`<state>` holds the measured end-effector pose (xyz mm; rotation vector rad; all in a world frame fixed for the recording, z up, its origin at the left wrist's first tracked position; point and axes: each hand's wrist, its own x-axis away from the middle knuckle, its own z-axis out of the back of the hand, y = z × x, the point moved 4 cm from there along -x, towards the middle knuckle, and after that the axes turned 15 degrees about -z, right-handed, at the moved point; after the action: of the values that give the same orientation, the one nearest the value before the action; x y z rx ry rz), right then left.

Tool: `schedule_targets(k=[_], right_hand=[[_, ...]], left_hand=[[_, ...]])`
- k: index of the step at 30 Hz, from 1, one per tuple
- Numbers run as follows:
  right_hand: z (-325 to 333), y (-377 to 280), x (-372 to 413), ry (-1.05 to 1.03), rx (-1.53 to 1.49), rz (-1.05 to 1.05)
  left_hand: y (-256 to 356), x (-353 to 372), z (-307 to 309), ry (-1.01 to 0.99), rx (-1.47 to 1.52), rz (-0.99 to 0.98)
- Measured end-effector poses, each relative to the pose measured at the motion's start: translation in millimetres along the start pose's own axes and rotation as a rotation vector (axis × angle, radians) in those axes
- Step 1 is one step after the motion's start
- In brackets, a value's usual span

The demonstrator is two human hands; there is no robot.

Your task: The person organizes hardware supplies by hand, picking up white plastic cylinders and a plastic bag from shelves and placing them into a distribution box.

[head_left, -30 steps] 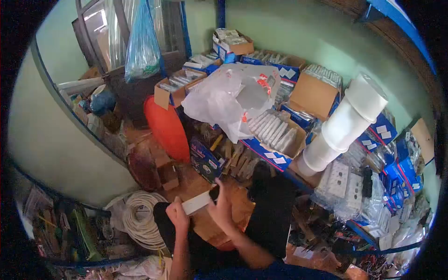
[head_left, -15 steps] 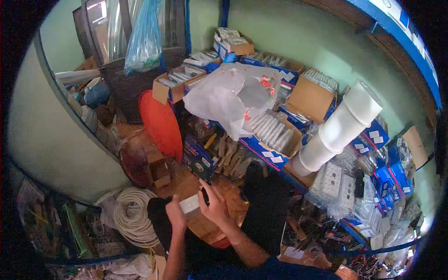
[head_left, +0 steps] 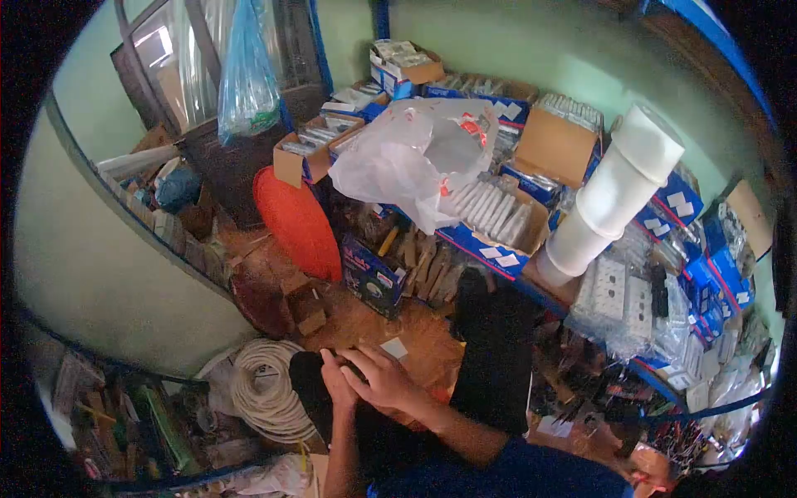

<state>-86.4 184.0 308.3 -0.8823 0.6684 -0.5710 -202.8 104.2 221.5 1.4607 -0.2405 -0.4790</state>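
left hand (head_left: pixel 338 380) and right hand (head_left: pixel 383 380) together, anything between hidden | white piece (head_left: pixel 394 347) just beyond right hand, over brown floor (head_left: pixel 433 339) | open blue carton (head_left: pixel 475 244): row of white packets (head_left: pixel 490 209); plastic bag (head_left: pixel 386 162) overlapping it, contents unclear

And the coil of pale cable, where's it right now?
In the head view, the coil of cable is in the lower left, beside the person's black trouser leg and left of their left hand.

Left hand (head_left: pixel 338 385) and right hand (head_left: pixel 385 382) close together, right fingers (head_left: pixel 360 363) bent towards the left; 2 forearms bare, left forearm (head_left: pixel 342 448) near upright, right forearm (head_left: pixel 458 429) slanted.
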Motion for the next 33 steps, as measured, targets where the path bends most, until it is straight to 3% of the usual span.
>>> schedule_targets(k=[1,3,4,6,9,10,13,14,15,17,20,21,23,25,27,29,31,33], right_hand=[[-1.3,-0.7,1.5,0.024,-0.002,0.019],[2.0,19.3,-3.2,0.007,-0.003,-0.112],[4.5,33.3,-7.3,0.007,-0.002,-0.204],[5.7,51.2,-11.0,0.015,-0.024,-0.315],[-13.1,34.5,5.9,0.131,0.108,0.08],[-3.0,10.6,4.3,0.103,-0.069,0.074],[13.4,6.0,-0.6,0.133,-0.039,0.077],[15.8,18.9,-4.7,0.169,0.041,0.074],[19.2,36.9,-7.9,0.144,-0.122,-0.13],[26.3,67.0,-12.3,0.094,-0.444,-0.52],[35.1,92.4,-10.4,0.189,-1.17,-0.869],[30.0,89.9,-13.9,0.164,-1.244,-0.829],[15.8,80.5,-14.3,0.118,-1.391,-0.751],[10.3,62.1,-12.5,-0.267,-0.984,-0.503],[8.3,44.9,-8.1,-0.573,-0.614,-0.114],[11.6,46.1,-3.9,-0.66,-0.885,-0.281],[9.2,51.9,-4.6,-0.663,-1.139,-0.362],[1.9,66.9,-13.9,-0.584,-1.371,-0.346]], left_hand=[[4.4,-0.7,-0.4,0.076,0.174,-0.021],[13.7,7.1,1.9,0.314,0.291,0.183],[-15.7,3.8,14.9,0.174,0.53,0.242],[-8.5,2.9,20.5,0.119,0.391,0.138],[8.3,2.2,7.7,0.047,-0.049,-0.044],[26.0,3.7,3.5,-0.17,-0.152,-0.255],[20.7,1.7,7.3,-0.154,0.043,-0.257],[11.9,4.0,4.4,0.103,0.133,-0.139],[13.2,3.8,8.8,0.117,0.12,-0.12],[9.5,2.4,11.4,0.449,0.381,0.071],[35.7,0.2,7.4,0.182,0.939,0.369],[19.8,-6.8,9.6,-0.334,1.248,0.248],[63.4,6.3,-11.8,-0.498,0.853,0.23],[36.7,16.4,-19.8,-0.214,0.635,0.329],[39.0,21.3,-24.2,-0.333,0.353,0.058],[29.4,16.6,-24.6,-0.264,0.454,0.276],[47.9,25.3,-28.2,-0.103,0.482,0.151],[36.7,12.5,-8.2,-0.083,0.758,0.301]])
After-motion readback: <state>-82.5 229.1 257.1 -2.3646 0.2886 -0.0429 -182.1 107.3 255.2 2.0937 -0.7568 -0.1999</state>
